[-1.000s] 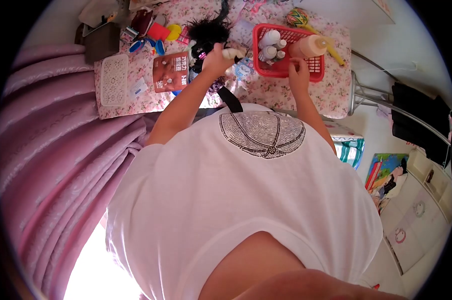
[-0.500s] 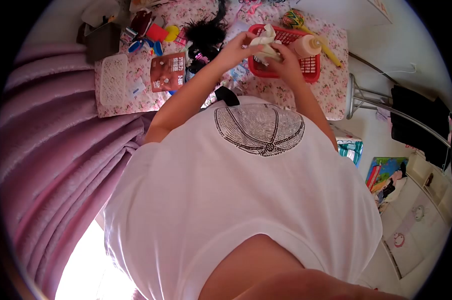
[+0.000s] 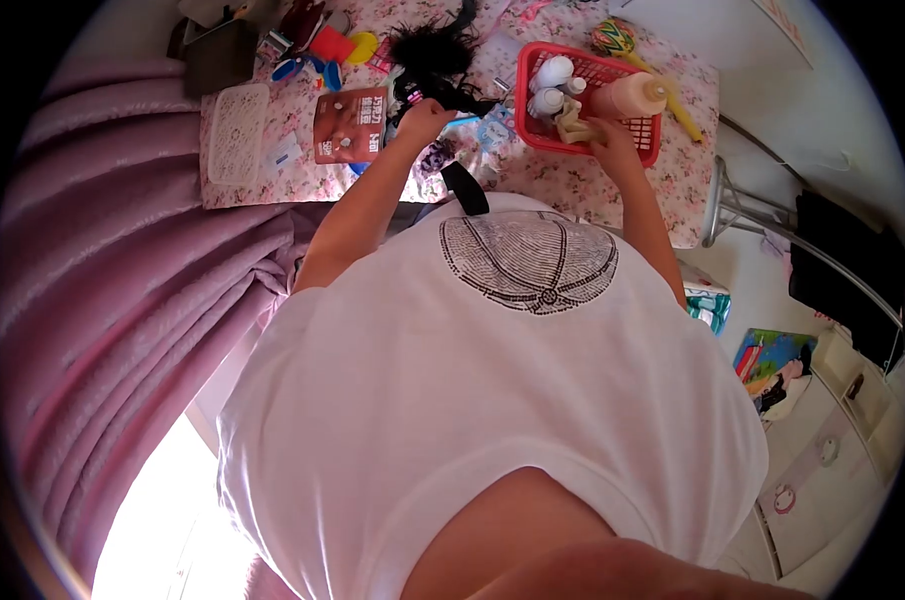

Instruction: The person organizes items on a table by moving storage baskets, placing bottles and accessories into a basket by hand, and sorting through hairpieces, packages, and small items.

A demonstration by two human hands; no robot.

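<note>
Pinching the edge of a crumpled cream cloth point(image 3: 572, 126), your right hand point(image 3: 613, 143) reaches over the near rim of a red plastic basket point(image 3: 521, 102) at 1 o'clock in the view. The cloth sits inside, toward the basket's 7 o'clock, just below a group of white bottles point(image 3: 545, 102). A larger peach-coloured bottle point(image 3: 620, 98) fills the basket's 3 o'clock side.

Your left hand point(image 3: 427, 120) is at 12 o'clock with fingers curled, beside a black, fluffy, hair-like item point(image 3: 430, 52); you cannot tell from here whether it grips anything. A thin blue item point(image 3: 463, 121) lies just to its 3 o'clock side.

Both hands are above a counter point(image 3: 687, 190) covered in pink floral print. At 11 o'clock lies a brown pouch point(image 3: 348, 127) with white lettering, and at 10 o'clock a white lattice-patterned tray point(image 3: 238, 135). Past the basket, between 1 and 2 o'clock, rest a multicoloured ball-shaped item point(image 3: 612, 37) and a long yellow object point(image 3: 683, 115). Pink curtains point(image 3: 112, 230) hang at 9 o'clock.
</note>
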